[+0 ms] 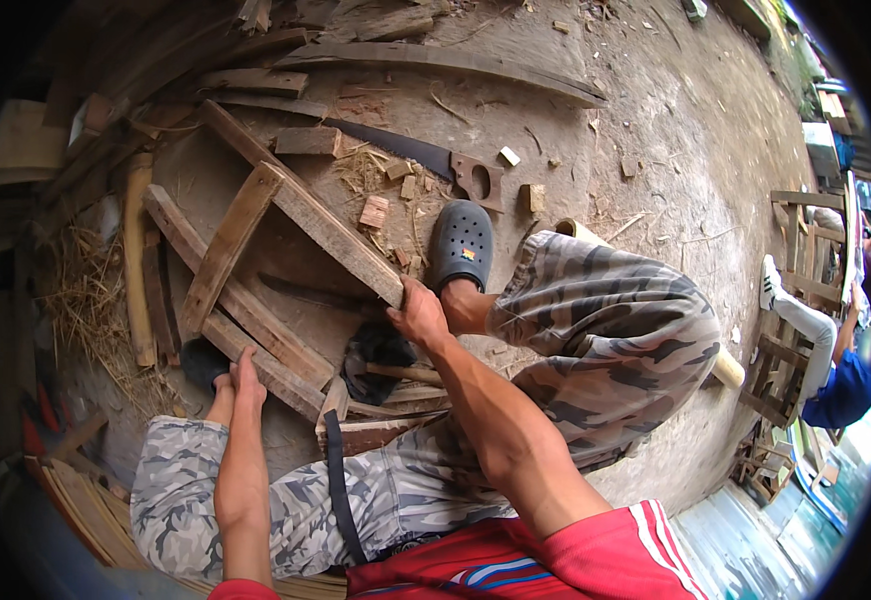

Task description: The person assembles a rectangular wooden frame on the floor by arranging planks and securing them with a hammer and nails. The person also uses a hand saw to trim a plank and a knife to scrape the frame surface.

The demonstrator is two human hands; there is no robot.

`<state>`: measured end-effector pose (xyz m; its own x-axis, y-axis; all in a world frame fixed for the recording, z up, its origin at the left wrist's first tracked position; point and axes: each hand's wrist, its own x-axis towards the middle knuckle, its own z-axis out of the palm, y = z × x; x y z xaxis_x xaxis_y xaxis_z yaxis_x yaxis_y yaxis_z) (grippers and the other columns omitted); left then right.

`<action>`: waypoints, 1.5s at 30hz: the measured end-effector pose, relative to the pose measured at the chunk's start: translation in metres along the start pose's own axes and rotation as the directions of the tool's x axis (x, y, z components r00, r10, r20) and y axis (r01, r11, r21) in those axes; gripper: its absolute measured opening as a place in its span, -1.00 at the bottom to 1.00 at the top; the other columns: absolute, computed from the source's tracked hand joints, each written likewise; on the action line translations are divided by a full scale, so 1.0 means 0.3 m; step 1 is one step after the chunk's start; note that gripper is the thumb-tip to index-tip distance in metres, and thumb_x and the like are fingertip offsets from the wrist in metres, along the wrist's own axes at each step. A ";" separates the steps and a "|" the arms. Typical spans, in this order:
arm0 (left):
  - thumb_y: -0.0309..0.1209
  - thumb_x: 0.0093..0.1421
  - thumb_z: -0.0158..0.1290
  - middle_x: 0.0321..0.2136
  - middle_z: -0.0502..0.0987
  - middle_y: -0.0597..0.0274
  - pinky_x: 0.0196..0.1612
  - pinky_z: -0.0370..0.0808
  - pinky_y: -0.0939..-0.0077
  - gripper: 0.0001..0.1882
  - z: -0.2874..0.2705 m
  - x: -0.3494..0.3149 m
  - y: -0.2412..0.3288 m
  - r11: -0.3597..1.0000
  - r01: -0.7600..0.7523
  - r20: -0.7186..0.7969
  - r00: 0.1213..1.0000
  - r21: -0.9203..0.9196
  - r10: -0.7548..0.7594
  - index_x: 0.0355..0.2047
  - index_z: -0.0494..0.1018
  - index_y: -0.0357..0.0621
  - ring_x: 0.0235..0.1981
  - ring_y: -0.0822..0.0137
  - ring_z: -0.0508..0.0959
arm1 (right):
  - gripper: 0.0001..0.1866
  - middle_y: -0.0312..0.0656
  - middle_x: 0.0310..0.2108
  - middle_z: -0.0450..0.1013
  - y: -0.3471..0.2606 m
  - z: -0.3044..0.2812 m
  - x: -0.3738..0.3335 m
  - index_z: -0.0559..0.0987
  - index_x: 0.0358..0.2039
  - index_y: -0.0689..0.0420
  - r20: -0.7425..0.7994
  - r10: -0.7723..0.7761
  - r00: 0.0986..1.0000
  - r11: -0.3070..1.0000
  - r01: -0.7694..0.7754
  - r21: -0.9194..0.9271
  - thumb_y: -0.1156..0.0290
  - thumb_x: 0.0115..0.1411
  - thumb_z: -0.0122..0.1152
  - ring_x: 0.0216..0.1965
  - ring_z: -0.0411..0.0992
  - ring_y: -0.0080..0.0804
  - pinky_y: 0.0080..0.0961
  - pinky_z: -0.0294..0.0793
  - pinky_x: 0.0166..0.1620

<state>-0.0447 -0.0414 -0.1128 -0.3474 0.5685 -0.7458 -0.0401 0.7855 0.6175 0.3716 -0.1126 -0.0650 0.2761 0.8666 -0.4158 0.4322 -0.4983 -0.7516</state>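
Observation:
Between my legs, a frame of rough wooden pieces (326, 230) slants away from me. A short wooden crosspiece (231, 245) spans its two longer rails. My right hand (422, 312) is closed round the near end of the right rail. Lower down, my left hand (246, 385) grips the left rail (281, 378), its thumb up along the wood and its other fingers partly hidden. Another wooden beam (246, 290) runs close beside that rail. A black bag or cloth (378, 358) lies between my hands, next to a wooden handle (404, 373).
A handsaw (478, 182) lies beyond my grey clog (462, 245), among wood offcuts (375, 211) and shavings. Long planks (446, 62) lie at the back; a bamboo pole (140, 260) and straw (91, 310) are left. A person in blue (846, 390) sits at far right near wooden furniture (791, 345).

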 end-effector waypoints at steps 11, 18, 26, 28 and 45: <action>-0.25 0.01 0.23 0.22 0.23 -0.12 0.19 0.31 0.19 -0.12 0.062 -0.088 0.080 0.994 0.107 -0.100 0.990 0.038 -0.102 0.24 0.09 -0.41 0.20 0.03 0.29 | -0.10 0.13 -0.22 0.55 -0.121 -0.040 0.022 0.59 -0.15 0.37 -0.045 0.626 0.779 0.763 -0.599 0.244 -0.35 -0.08 0.29 -0.12 0.52 -0.05 -0.30 0.44 -0.01; -0.25 0.01 0.23 0.26 0.19 -0.13 0.22 0.28 0.22 -0.04 0.046 -0.046 0.037 0.997 0.066 -0.097 0.993 0.033 -0.063 0.31 0.00 -0.41 0.24 0.03 0.26 | -0.15 0.11 -0.30 0.55 -0.072 -0.006 0.036 0.61 -0.31 0.39 -0.010 0.709 0.705 0.666 -0.665 0.339 -0.33 -0.11 0.35 -0.21 0.51 -0.05 -0.25 0.43 -0.08; -0.24 0.00 0.23 0.15 0.29 -0.09 0.12 0.39 0.10 -0.12 0.075 -0.053 0.032 0.996 0.036 -0.209 0.978 0.076 -0.019 0.26 0.09 -0.34 0.15 -0.01 0.34 | -0.21 -0.07 -0.52 0.51 -0.043 0.043 0.032 0.60 -0.48 0.33 -0.255 0.645 0.721 0.761 -0.573 0.305 -0.34 -0.10 0.34 -0.45 0.46 -0.28 -0.33 0.42 -0.27; -0.20 0.00 0.25 0.30 0.12 -0.18 0.28 0.21 0.32 0.01 0.060 -0.067 0.044 0.991 0.021 -0.171 0.985 0.135 0.002 0.30 -0.03 -0.49 0.28 0.03 0.21 | -0.24 -0.10 -0.56 0.46 -0.042 0.026 0.040 0.58 -0.50 0.32 -0.127 0.669 0.733 0.731 -0.617 0.291 -0.32 -0.06 0.32 -0.48 0.39 -0.29 -0.30 0.38 -0.31; -0.15 0.04 0.21 0.33 0.06 -0.20 0.33 0.11 0.34 0.02 0.085 -0.082 0.036 0.972 0.001 -0.203 0.978 0.234 0.047 0.33 -0.06 -0.44 0.35 0.03 0.10 | -0.33 -0.19 -0.50 0.45 0.069 0.055 0.045 0.64 -0.39 0.26 -0.086 0.666 0.741 0.718 -0.607 0.340 -0.24 0.01 0.35 -0.46 0.33 -0.40 -0.38 0.31 -0.35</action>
<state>-0.0126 -0.0406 -0.0941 -0.5316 0.5437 -0.6495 0.1802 0.8218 0.5405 0.3702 -0.1109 -0.0947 0.5659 0.3076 -0.7650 -0.1491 -0.8743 -0.4619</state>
